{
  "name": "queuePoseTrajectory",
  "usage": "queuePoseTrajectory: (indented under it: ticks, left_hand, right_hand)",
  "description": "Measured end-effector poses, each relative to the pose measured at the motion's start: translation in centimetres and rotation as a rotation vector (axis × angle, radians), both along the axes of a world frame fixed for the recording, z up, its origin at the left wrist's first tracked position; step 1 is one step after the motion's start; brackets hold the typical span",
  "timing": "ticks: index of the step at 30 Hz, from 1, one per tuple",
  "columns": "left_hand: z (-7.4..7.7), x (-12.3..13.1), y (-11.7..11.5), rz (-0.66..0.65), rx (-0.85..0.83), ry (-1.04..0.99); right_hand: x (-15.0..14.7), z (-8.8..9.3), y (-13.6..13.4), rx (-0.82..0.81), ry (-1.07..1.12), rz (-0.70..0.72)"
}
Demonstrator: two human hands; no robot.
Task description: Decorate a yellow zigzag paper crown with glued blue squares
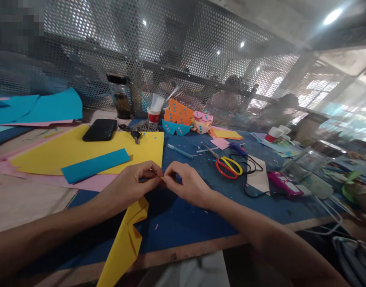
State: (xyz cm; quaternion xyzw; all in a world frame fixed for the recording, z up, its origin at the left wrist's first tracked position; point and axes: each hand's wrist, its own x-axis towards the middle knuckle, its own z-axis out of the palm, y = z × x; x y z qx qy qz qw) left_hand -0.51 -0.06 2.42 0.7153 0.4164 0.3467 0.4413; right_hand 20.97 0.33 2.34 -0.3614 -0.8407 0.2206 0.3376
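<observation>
A ceiling lamp glares at upper right; the right edge blurs and stretches; the desk is dimmer.

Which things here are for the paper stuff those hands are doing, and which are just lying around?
Probably for the paper work:
- folded yellow paper
- blue paper strip
- scissors
- orange paper with blue dots

Seemingly just lying around:
- black phone
- keys
- jar with a dark lid
</observation>
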Motion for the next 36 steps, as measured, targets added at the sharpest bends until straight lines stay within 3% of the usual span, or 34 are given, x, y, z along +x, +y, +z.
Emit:
queuePoseTrajectory:
  ticks: [3, 6, 14, 21, 28, 36]
  left_hand:
    - [0.0, -0.2, 0.4, 0.004, -0.056, -0.067]
    - [0.0, -0.2, 0.6, 0.011, -0.075, -0.098]
    - [0.0, -0.1, 0.5, 0.017, -0.056, -0.084]
    - [-0.2, -0.1, 0.7, 0.009, -0.068, -0.069]
    - [0.0, -0.1, 0.7, 0.031, -0.086, -0.108]
    - [-0.2, 0.0, 0.9, 0.016, -0.095, -0.112]
  right_hand:
    - [0.5, 0.2, 0.4, -0.222, 0.131, 0.039]
    - [0.8, 0.4, 0.6, -0.289, 0.189, 0.046]
    - [0.4, 0.3, 0.5, -0.241, 0.148, 0.003]
    - [-0.2, -0.5, 0.1, -0.038, -0.037, -0.093]
    - [0.3, -0.2, 0.5, -0.231, 0.143, -0.005]
    - [-0.3, -0.1, 0.3, -0.189, 0.123, -0.047]
